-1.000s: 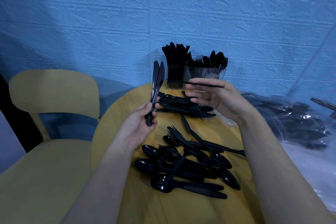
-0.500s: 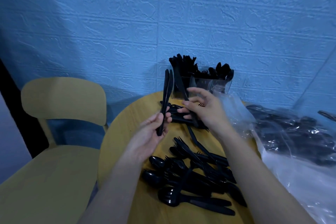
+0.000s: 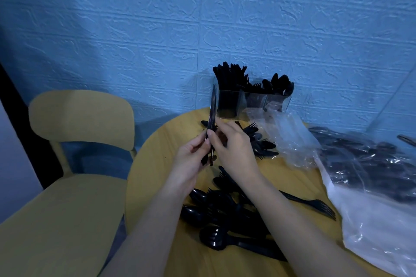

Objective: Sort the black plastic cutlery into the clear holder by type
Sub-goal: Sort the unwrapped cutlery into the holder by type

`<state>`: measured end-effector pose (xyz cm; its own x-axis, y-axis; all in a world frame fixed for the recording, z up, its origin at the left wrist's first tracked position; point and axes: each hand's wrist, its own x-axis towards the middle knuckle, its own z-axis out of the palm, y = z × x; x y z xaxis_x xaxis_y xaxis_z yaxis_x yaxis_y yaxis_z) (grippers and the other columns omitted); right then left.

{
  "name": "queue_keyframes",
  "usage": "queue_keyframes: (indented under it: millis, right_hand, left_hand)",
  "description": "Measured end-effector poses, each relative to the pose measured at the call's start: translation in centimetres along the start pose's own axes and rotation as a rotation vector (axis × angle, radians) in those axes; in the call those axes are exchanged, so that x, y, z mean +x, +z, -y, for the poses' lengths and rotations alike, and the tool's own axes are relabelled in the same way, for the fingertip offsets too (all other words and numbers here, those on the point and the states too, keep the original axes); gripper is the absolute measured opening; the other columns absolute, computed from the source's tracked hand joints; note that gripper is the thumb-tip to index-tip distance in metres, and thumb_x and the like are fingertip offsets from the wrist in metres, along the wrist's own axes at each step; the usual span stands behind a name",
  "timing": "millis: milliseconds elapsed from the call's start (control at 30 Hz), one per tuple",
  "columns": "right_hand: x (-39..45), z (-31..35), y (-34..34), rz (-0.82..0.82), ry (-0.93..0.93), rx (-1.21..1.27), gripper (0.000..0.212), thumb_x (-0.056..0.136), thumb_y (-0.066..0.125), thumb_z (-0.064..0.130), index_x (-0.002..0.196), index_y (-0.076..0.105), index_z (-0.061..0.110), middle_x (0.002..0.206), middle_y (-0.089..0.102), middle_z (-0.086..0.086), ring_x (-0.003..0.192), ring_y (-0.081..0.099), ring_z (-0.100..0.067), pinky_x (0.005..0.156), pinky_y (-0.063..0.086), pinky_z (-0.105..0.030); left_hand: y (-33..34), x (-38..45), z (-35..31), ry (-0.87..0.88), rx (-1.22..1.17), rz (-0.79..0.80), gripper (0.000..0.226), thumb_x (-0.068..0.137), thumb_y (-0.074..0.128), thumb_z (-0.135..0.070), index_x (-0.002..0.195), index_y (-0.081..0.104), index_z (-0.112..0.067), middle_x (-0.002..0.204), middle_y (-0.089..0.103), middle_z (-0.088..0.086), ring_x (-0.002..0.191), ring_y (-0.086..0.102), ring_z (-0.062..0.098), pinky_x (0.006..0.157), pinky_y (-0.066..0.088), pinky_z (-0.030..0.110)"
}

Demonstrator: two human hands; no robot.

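Knives (image 3: 211, 117) upright beside holder (image 3: 252, 102)

**No readable text**

No lettering, label, brand, number or sign reads anywhere in the head view. The blue embossed wall (image 3: 157, 29) across the upper frame carries relief texture only. The clear holder (image 3: 252, 105) at centre and the plastic bag (image 3: 371, 198) at right show glare, no print. The black cutlery shows no legible marking.
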<state>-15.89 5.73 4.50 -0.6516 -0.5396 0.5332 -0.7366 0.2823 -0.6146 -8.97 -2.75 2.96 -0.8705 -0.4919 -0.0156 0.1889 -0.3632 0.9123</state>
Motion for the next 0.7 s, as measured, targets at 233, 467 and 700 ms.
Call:
queue_keyframes:
  millis: [233,467,700]
  right_hand:
    - [-0.1,-0.6,0.2,-0.014,-0.167,-0.279,0.061,0.096,0.025,0.049,0.137,0.05,0.011,0.1,0.049,-0.006,0.088,0.053,-0.019,0.063,0.047,-0.03]
    - [0.0,-1.3,-0.4,0.001,-0.319,-0.509,0.049,0.099,0.031,0.036,0.13,0.056,0.006,0.099,0.054,-0.01,0.084,0.058,-0.024,0.057,0.044,-0.028]
    - [0.9,-1.1,-1.9,0.257,-0.016,0.087,0.037,0.098,0.049,0.025,0.134,0.053,0.018,0.11,0.047,0.004,0.09,0.051,-0.005,0.08,0.04,-0.007]
  left_hand:
    - [-0.5,0.0,-0.5,-0.078,-0.149,0.125,0.025,0.096,0.045,-0.012,0.112,0.062,-0.018,0.097,0.073,0.0,0.084,0.07,0.01,0.065,0.056,0.024]
    - [-1.1,0.1,-0.6,-0.129,-0.105,0.168,0.029,0.094,0.05,-0.015,0.12,0.061,-0.014,0.101,0.071,0.01,0.085,0.069,0.018,0.068,0.058,0.03]
    - [-1.1,0.1,-0.7,-0.092,-0.012,0.15,0.025,0.089,0.054,-0.008,0.111,0.063,-0.014,0.094,0.073,0.004,0.079,0.07,0.014,0.069,0.058,0.031]
